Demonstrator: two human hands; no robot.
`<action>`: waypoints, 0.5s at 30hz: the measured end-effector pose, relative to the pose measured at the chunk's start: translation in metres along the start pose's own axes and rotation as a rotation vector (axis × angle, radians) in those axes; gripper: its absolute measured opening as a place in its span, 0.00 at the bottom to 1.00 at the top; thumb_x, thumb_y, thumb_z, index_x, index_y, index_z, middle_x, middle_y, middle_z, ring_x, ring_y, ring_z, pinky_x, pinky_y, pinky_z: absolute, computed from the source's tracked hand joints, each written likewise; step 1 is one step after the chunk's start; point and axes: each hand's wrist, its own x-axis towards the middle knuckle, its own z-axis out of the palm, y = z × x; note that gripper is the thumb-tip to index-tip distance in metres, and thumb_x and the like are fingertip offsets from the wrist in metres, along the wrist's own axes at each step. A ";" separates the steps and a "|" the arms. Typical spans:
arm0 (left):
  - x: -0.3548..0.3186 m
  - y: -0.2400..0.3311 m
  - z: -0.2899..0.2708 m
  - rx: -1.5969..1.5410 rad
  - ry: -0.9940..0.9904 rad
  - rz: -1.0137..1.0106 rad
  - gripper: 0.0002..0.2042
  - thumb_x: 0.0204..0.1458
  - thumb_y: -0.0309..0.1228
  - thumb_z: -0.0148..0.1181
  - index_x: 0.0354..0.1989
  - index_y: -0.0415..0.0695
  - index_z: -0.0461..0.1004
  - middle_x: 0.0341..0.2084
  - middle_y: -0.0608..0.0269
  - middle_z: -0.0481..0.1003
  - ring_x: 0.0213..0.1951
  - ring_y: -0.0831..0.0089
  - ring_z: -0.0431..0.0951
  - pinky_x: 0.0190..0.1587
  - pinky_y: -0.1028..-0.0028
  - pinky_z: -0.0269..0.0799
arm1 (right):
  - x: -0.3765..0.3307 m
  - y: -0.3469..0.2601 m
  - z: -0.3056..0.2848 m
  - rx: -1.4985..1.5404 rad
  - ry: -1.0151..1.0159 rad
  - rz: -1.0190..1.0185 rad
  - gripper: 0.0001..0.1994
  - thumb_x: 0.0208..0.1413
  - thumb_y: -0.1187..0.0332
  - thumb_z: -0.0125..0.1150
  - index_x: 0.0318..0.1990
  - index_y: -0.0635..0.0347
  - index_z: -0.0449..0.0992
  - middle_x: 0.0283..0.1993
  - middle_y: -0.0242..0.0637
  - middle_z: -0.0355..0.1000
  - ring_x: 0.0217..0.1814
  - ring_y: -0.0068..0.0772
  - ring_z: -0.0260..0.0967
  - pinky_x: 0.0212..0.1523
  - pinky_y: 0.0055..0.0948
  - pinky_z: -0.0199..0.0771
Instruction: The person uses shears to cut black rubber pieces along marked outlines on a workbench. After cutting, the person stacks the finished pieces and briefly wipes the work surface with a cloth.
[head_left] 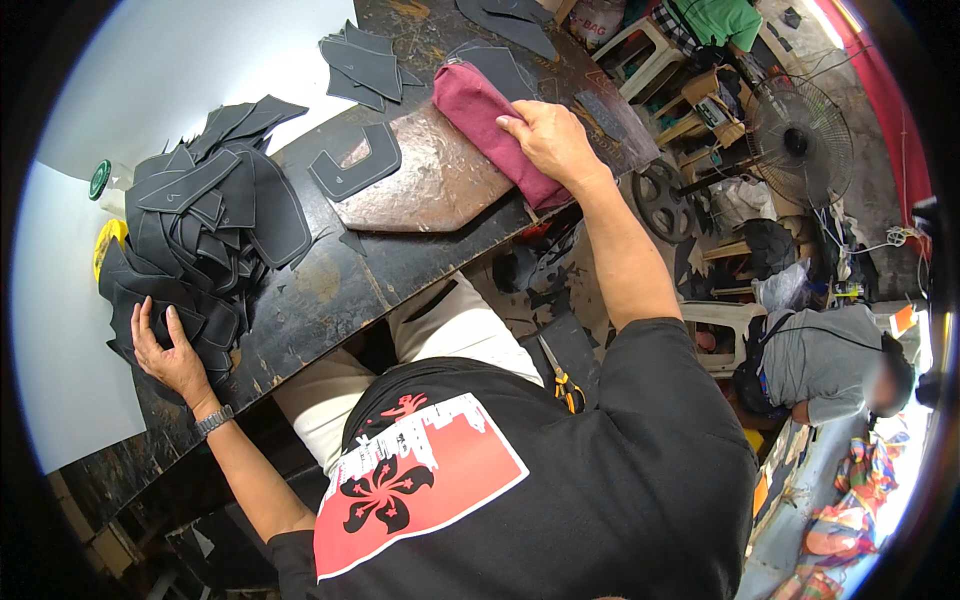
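My right hand is closed over the middle of a long maroon cloth pouch, thumb on its top and fingertips hidden behind it. The pouch lies slantwise across the right end of a worn, shiny brown board. At the left, my left hand is open with its fingers spread, against the near end of a heap of black cut pieces. A hooked black piece lies over the board's left edge.
More black pieces lie along the back of the dark table. A jar with a green lid and a yellow roll stand behind the heap. Yellow-handled scissors are beside my lap. A fan and a person in grey are at the right.
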 end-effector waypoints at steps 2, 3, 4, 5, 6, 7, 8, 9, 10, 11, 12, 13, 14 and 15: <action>-0.001 0.000 0.000 0.014 0.005 -0.001 0.18 0.57 0.40 0.61 0.55 0.52 0.75 0.58 0.64 0.70 0.60 0.64 0.68 0.63 0.62 0.56 | 0.003 0.007 -0.008 0.128 0.044 -0.011 0.16 0.57 0.55 0.59 0.38 0.59 0.79 0.37 0.52 0.76 0.42 0.55 0.75 0.43 0.44 0.73; -0.001 0.000 0.000 0.021 0.010 0.001 0.18 0.56 0.40 0.61 0.55 0.52 0.75 0.58 0.65 0.71 0.60 0.64 0.68 0.63 0.62 0.56 | 0.003 0.013 -0.018 0.168 0.078 0.019 0.15 0.57 0.56 0.59 0.39 0.60 0.79 0.37 0.51 0.76 0.40 0.54 0.75 0.41 0.41 0.74; -0.002 -0.001 -0.001 0.029 0.011 0.004 0.18 0.56 0.40 0.61 0.55 0.52 0.75 0.58 0.65 0.71 0.60 0.64 0.68 0.63 0.62 0.56 | 0.008 0.020 -0.030 0.114 0.109 0.047 0.15 0.57 0.57 0.60 0.39 0.60 0.80 0.35 0.50 0.77 0.36 0.51 0.75 0.38 0.38 0.73; -0.003 -0.001 -0.001 0.030 0.011 0.002 0.18 0.56 0.40 0.61 0.54 0.52 0.75 0.58 0.65 0.71 0.60 0.65 0.68 0.63 0.62 0.56 | 0.007 0.028 -0.041 0.207 0.247 -0.047 0.15 0.58 0.57 0.61 0.37 0.62 0.79 0.31 0.50 0.75 0.32 0.46 0.74 0.36 0.37 0.71; -0.002 -0.002 -0.001 0.028 0.009 0.005 0.18 0.56 0.40 0.61 0.54 0.52 0.75 0.58 0.65 0.71 0.60 0.65 0.68 0.63 0.62 0.56 | 0.012 0.037 -0.053 0.187 0.287 0.037 0.15 0.58 0.57 0.61 0.36 0.63 0.78 0.29 0.51 0.74 0.29 0.42 0.71 0.34 0.38 0.70; -0.001 -0.002 0.000 0.023 0.009 0.009 0.18 0.56 0.40 0.62 0.54 0.52 0.76 0.58 0.65 0.71 0.60 0.65 0.68 0.63 0.62 0.56 | 0.015 0.049 -0.070 0.099 0.272 0.090 0.17 0.59 0.59 0.62 0.44 0.65 0.79 0.32 0.39 0.78 0.35 0.20 0.70 0.40 0.27 0.72; 0.000 -0.003 0.001 0.018 0.004 0.008 0.18 0.56 0.40 0.62 0.54 0.52 0.76 0.58 0.65 0.71 0.60 0.65 0.68 0.63 0.62 0.55 | 0.018 0.061 -0.082 0.031 0.318 0.065 0.16 0.59 0.58 0.62 0.45 0.62 0.79 0.30 0.40 0.77 0.33 0.20 0.69 0.38 0.27 0.71; 0.000 -0.003 0.001 0.013 0.002 0.005 0.18 0.56 0.40 0.62 0.54 0.52 0.76 0.58 0.65 0.71 0.60 0.65 0.68 0.63 0.62 0.55 | 0.022 0.073 -0.089 -0.020 0.354 0.130 0.16 0.59 0.55 0.60 0.41 0.60 0.79 0.31 0.46 0.76 0.33 0.35 0.71 0.37 0.34 0.71; 0.000 -0.003 0.001 0.005 0.001 -0.005 0.18 0.56 0.40 0.62 0.54 0.52 0.76 0.58 0.65 0.71 0.60 0.65 0.68 0.63 0.62 0.55 | 0.027 0.084 -0.095 -0.056 0.393 0.119 0.17 0.58 0.52 0.58 0.37 0.58 0.78 0.32 0.52 0.75 0.34 0.51 0.73 0.36 0.42 0.70; 0.000 -0.004 0.001 -0.002 0.003 -0.002 0.18 0.56 0.40 0.62 0.54 0.52 0.75 0.59 0.65 0.70 0.60 0.65 0.68 0.63 0.62 0.55 | 0.032 0.096 -0.099 -0.121 0.389 0.182 0.18 0.58 0.51 0.57 0.38 0.57 0.79 0.33 0.52 0.75 0.37 0.52 0.73 0.38 0.44 0.71; -0.001 -0.003 0.001 0.007 0.004 0.000 0.18 0.56 0.40 0.62 0.54 0.52 0.76 0.59 0.65 0.70 0.60 0.65 0.68 0.63 0.62 0.55 | 0.037 0.107 -0.101 -0.182 0.386 0.211 0.18 0.58 0.50 0.56 0.38 0.57 0.79 0.35 0.51 0.76 0.40 0.54 0.74 0.40 0.45 0.71; -0.001 -0.003 0.001 0.012 0.006 -0.001 0.18 0.56 0.40 0.62 0.54 0.52 0.76 0.59 0.65 0.70 0.60 0.65 0.68 0.63 0.62 0.55 | 0.039 0.117 -0.100 -0.242 0.381 0.240 0.19 0.58 0.49 0.55 0.39 0.56 0.79 0.37 0.51 0.76 0.43 0.56 0.74 0.41 0.46 0.71; -0.002 -0.003 0.000 0.017 0.008 -0.002 0.18 0.56 0.40 0.62 0.54 0.52 0.76 0.58 0.65 0.71 0.59 0.65 0.68 0.63 0.62 0.55 | 0.040 0.127 -0.098 -0.296 0.347 0.268 0.19 0.58 0.49 0.55 0.40 0.55 0.79 0.39 0.51 0.76 0.45 0.56 0.73 0.43 0.47 0.71; -0.002 -0.003 0.000 0.020 0.009 -0.003 0.18 0.56 0.40 0.62 0.54 0.52 0.76 0.58 0.66 0.71 0.59 0.65 0.68 0.63 0.62 0.56 | 0.040 0.136 -0.096 -0.350 0.314 0.297 0.19 0.58 0.49 0.54 0.41 0.55 0.79 0.40 0.50 0.76 0.47 0.56 0.73 0.45 0.48 0.71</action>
